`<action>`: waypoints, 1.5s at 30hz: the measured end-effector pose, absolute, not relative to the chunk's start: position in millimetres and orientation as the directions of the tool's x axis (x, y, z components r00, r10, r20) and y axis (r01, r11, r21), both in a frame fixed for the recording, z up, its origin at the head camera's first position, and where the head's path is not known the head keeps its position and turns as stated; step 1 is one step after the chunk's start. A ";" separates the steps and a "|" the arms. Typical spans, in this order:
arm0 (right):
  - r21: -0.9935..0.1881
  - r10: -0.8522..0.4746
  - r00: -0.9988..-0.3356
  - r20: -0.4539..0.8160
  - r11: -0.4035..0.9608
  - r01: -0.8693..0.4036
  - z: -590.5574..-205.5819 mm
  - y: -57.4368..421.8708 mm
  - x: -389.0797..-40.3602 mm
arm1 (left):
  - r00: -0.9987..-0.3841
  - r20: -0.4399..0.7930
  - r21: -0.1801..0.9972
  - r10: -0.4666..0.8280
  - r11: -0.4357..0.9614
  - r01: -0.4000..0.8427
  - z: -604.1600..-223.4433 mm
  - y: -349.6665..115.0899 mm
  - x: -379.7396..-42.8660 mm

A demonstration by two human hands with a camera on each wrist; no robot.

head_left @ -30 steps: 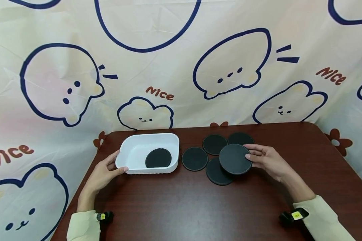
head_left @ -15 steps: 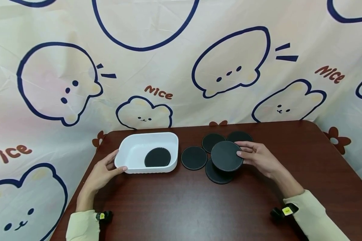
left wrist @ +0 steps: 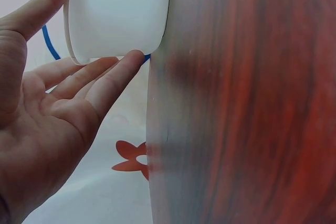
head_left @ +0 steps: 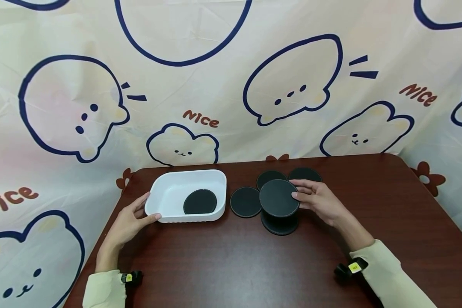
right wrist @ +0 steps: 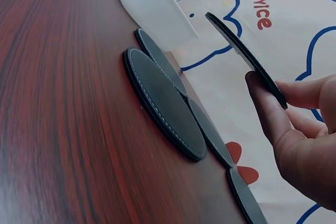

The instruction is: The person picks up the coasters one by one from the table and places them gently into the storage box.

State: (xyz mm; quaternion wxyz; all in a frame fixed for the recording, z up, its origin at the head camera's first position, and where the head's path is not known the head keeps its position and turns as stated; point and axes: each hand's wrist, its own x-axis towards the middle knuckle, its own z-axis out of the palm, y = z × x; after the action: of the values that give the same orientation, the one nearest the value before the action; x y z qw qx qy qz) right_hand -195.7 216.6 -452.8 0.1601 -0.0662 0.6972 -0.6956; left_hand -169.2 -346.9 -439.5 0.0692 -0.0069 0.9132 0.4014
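In the head view, my right hand [head_left: 318, 201] pinches a round black coaster [head_left: 279, 198] by its right edge, between thumb and fingers. The right wrist view shows this coaster [right wrist: 244, 56] tilted and raised off the table. Beneath it, several more black coasters lie flat, among them a stitched one [right wrist: 167, 106] and the leftmost one [head_left: 245, 202]. My left hand [head_left: 128, 220] grips the left end of a white rectangular tub [head_left: 169, 194], thumb at the front corner and fingers along the side. One black coaster [head_left: 200, 202] is inside the tub.
The dark red-brown wooden table [head_left: 231, 265] has rounded far corners. Behind it hangs a pale cloth [head_left: 231, 85] with blue-outlined cartoon animals, close against the table's back edge. Each wrist wears a small black camera, such as the right one [head_left: 344, 271].
My right hand has moved left with the coaster, which now hangs above the nearest coaster and partly covers the back one. The left hand and tub stay in place.
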 end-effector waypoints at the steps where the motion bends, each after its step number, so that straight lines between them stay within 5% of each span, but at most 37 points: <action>1: -0.991 -0.319 -0.939 -0.129 0.021 0.130 -452.9 214.6 -196.0 | -0.990 -0.132 0.734 0.042 0.675 -0.070 -439.7 -347.1 -169.0; 45: -0.983 -0.385 -0.914 -0.128 -0.072 0.168 -441.8 144.6 -214.7 | -0.991 -0.125 0.742 0.046 0.668 -0.063 -440.9 -348.3 -170.1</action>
State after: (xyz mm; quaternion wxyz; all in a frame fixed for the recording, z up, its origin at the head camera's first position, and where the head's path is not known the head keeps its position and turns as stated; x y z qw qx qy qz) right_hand -214.7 144.6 -441.8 0.1902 -0.0829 0.6541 -0.7274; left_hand -170.1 -348.3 -440.9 0.0669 -0.0044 0.9107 0.4075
